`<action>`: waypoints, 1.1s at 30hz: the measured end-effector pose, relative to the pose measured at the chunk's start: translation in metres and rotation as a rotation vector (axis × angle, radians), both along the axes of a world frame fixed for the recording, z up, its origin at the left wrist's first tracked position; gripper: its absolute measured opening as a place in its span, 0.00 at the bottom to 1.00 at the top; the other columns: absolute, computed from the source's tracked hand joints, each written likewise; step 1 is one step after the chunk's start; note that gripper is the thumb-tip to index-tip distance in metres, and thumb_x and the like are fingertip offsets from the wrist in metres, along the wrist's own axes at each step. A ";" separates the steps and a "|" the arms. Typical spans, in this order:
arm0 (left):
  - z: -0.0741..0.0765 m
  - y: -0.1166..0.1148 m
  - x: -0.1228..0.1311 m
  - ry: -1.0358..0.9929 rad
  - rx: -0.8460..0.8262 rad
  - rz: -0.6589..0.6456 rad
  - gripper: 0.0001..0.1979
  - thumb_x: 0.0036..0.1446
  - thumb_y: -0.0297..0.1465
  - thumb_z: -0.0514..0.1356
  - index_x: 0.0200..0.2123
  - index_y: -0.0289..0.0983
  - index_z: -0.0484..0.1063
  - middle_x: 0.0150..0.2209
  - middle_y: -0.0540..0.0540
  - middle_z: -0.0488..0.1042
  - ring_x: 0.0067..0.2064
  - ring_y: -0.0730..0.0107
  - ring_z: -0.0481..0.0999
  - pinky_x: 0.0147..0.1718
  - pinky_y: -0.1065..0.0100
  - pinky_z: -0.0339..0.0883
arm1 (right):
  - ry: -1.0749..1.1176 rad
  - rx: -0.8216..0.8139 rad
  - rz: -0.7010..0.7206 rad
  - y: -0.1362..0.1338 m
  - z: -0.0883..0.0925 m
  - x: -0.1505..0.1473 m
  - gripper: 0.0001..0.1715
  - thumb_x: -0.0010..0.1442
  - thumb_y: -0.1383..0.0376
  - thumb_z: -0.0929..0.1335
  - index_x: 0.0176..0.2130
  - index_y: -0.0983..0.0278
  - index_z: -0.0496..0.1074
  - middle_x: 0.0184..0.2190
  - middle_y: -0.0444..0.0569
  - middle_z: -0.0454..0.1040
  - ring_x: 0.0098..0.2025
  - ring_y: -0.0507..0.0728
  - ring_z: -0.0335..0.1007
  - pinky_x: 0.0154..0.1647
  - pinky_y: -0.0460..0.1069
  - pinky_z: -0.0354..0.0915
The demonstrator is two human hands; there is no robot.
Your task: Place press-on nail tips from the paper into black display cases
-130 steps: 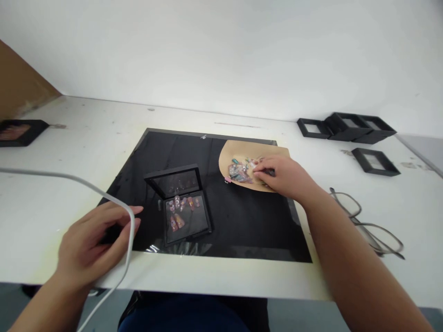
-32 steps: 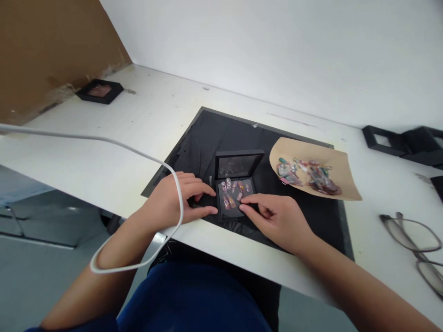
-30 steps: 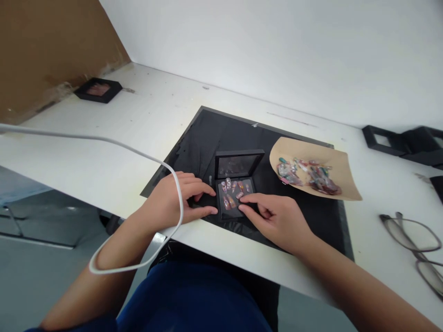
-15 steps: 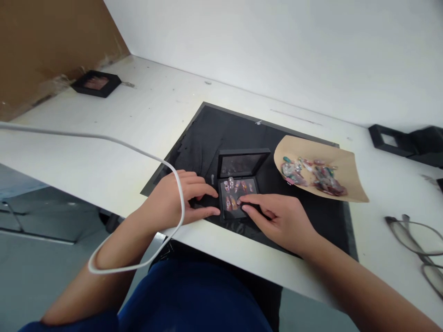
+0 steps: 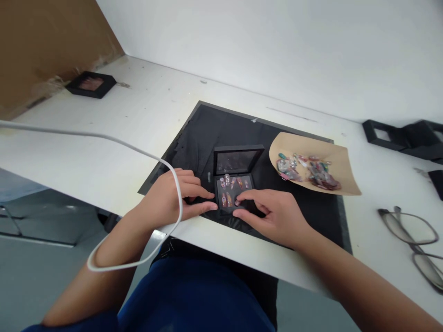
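A small black display box [image 5: 236, 212] lies with its lid [image 5: 238, 161] raised, and several decorated press-on nails [image 5: 226, 199] are set in two rows inside. My left hand [image 5: 173, 193] rests at the box's left side, thumb and index fingertip at its edge with a gap between them. My right hand [image 5: 273, 212] reaches over the box's right part. Its index fingertip touches a nail [image 5: 237, 202] in the lower row, while the thumb is apart from it near the front edge. The other fingers of the right hand are curled and partly hidden.
A tan paper tray [image 5: 346, 170] with a pile of loose nails stands on the black mat [image 5: 207, 124]. Eyeglasses [image 5: 408, 228] and open black boxes [image 5: 384, 136] are on the right. Far left sits another black box [image 5: 92, 84]. A white cable [image 5: 138, 150] loops over my left forearm.
The view has shifted slightly. My right thumb has moved off the nail toward the box's front, with the index fingertip still on the nail. My left hand stays at the box's side.
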State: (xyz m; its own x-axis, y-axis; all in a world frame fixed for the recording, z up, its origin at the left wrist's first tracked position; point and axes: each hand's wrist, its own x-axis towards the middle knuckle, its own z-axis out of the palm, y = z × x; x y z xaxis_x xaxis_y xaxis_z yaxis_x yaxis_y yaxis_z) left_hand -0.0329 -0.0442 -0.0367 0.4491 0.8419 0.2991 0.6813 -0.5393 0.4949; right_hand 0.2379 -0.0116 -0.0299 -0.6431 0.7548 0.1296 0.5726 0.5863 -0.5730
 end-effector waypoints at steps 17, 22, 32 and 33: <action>0.002 0.002 0.002 -0.004 -0.020 0.000 0.08 0.62 0.37 0.64 0.36 0.40 0.80 0.27 0.51 0.78 0.27 0.73 0.73 0.32 0.66 0.64 | 0.038 -0.136 -0.048 0.000 0.000 0.001 0.15 0.65 0.61 0.69 0.48 0.57 0.82 0.27 0.43 0.80 0.23 0.50 0.67 0.26 0.46 0.58; 0.006 -0.001 0.005 0.030 -0.033 0.030 0.10 0.64 0.39 0.62 0.37 0.41 0.80 0.26 0.50 0.78 0.28 0.72 0.73 0.33 0.65 0.64 | 0.033 -0.126 -0.001 0.001 0.001 0.003 0.16 0.68 0.62 0.66 0.49 0.56 0.81 0.37 0.45 0.84 0.29 0.53 0.75 0.27 0.47 0.64; 0.004 0.002 0.000 0.058 -0.006 0.001 0.08 0.64 0.36 0.62 0.39 0.40 0.79 0.28 0.50 0.77 0.30 0.72 0.73 0.32 0.69 0.62 | 0.026 0.250 0.051 0.005 -0.017 0.001 0.13 0.67 0.63 0.68 0.47 0.53 0.82 0.35 0.40 0.85 0.33 0.51 0.79 0.29 0.45 0.63; 0.003 0.003 -0.001 0.102 -0.016 0.045 0.09 0.63 0.38 0.62 0.40 0.41 0.79 0.26 0.51 0.75 0.30 0.72 0.72 0.32 0.69 0.62 | 0.021 0.281 0.065 0.005 -0.018 0.002 0.14 0.68 0.63 0.67 0.47 0.53 0.82 0.33 0.40 0.85 0.32 0.51 0.79 0.29 0.46 0.62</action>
State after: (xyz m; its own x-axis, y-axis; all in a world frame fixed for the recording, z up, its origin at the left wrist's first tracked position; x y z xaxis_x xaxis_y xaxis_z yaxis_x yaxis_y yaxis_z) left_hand -0.0338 -0.0414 -0.0333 0.4385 0.8661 0.2401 0.7519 -0.4999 0.4299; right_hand 0.2401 -0.0065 -0.0480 -0.6837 0.6450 0.3414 0.5187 0.7586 -0.3943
